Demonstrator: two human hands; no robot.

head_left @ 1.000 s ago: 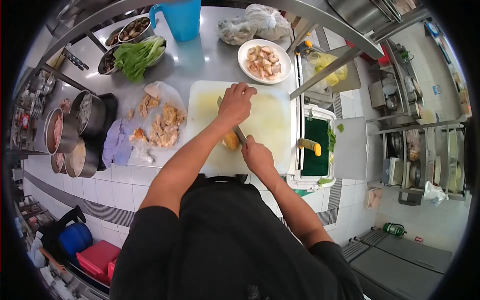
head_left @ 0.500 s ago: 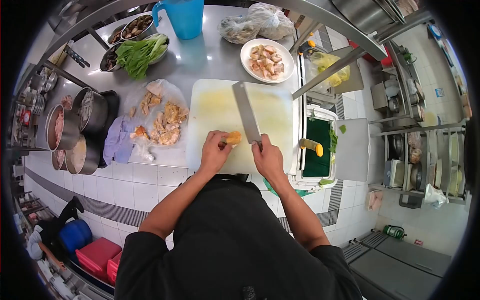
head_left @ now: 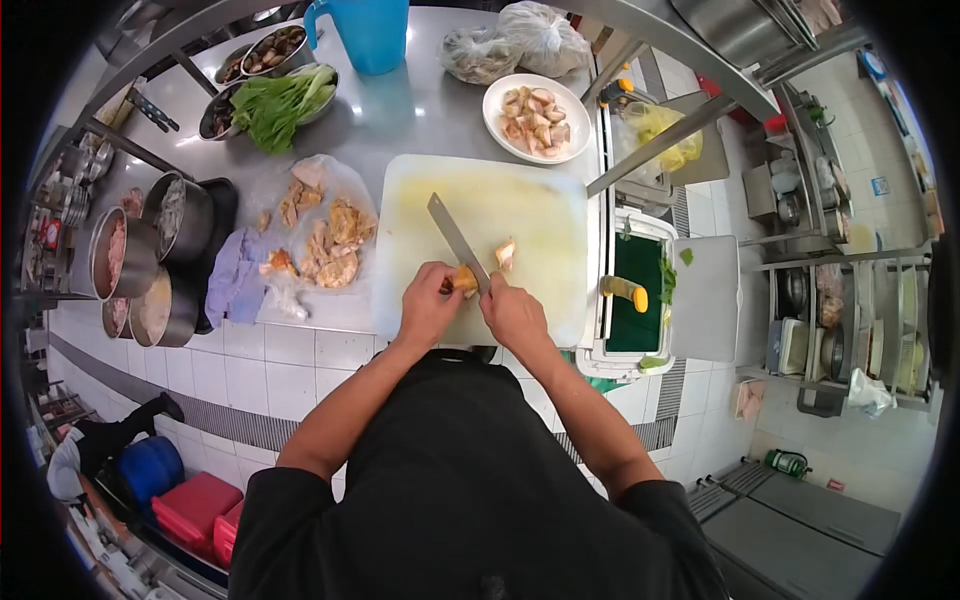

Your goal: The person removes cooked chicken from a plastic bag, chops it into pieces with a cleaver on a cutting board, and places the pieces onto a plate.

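Note:
My right hand (head_left: 512, 312) is closed round the handle of a cleaver (head_left: 456, 236), whose blade points up and left over the white cutting board (head_left: 540, 215). Against the blade's lower left side, my left hand (head_left: 428, 300) grips a yellowish meat piece (head_left: 464, 280). One cut piece (head_left: 505, 255) lies on the board right of the blade. Beyond the board stands a white plate (head_left: 490, 112) of cut pieces. Left of the board, more meat (head_left: 335, 245) rests on a clear plastic bag.
Bowls with leafy greens (head_left: 275, 108) and a blue jug (head_left: 370, 35) stand at the back left, metal pots (head_left: 170, 310) at the left. A white bin (head_left: 597, 362) adjoins the table's right side. Metal shelf posts rise nearby. Another person (head_left: 90, 445) is at the lower left.
The cleaver has swung left against the meat in my left hand. A cut piece now lies on the board to the right. The person at lower left has shifted slightly.

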